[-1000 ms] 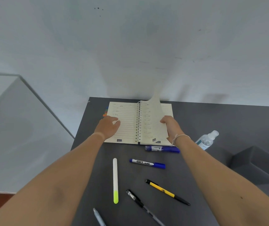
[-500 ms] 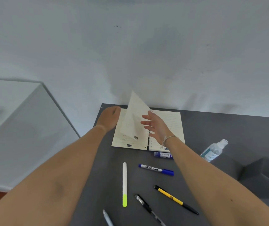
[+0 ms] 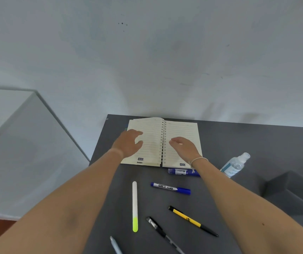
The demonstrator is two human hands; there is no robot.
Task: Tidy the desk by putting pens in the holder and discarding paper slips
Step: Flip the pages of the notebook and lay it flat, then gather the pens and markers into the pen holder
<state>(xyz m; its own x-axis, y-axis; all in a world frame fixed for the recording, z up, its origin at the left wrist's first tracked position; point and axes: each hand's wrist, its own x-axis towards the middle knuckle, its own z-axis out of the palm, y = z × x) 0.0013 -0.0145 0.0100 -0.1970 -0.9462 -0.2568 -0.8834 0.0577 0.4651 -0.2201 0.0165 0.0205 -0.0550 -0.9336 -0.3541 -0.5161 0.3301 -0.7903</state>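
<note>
An open spiral notebook (image 3: 181,129) lies flat at the far edge of the dark desk (image 3: 229,140). My left hand (image 3: 128,142) rests on its left page and my right hand (image 3: 184,146) hovers over its right page; both hold nothing. Nearer me lie several pens: a blue marker (image 3: 181,171) just below the notebook, a second blue marker (image 3: 170,188), a white highlighter with a yellow-green end (image 3: 135,204), a yellow and black pen (image 3: 192,220), a black pen (image 3: 162,232) and a pale pen (image 3: 115,245) at the bottom edge.
A clear spray bottle (image 3: 236,165) lies on the desk at the right. A dark box-shaped container (image 3: 291,191) sits at the right edge. A white wall stands behind the desk, and a pale surface (image 3: 5,129) lies off to the left.
The lifted page has been turned over onto the left side and now lies flat. My left hand came down onto the left page; my right hand let go and hovers over the right page.
</note>
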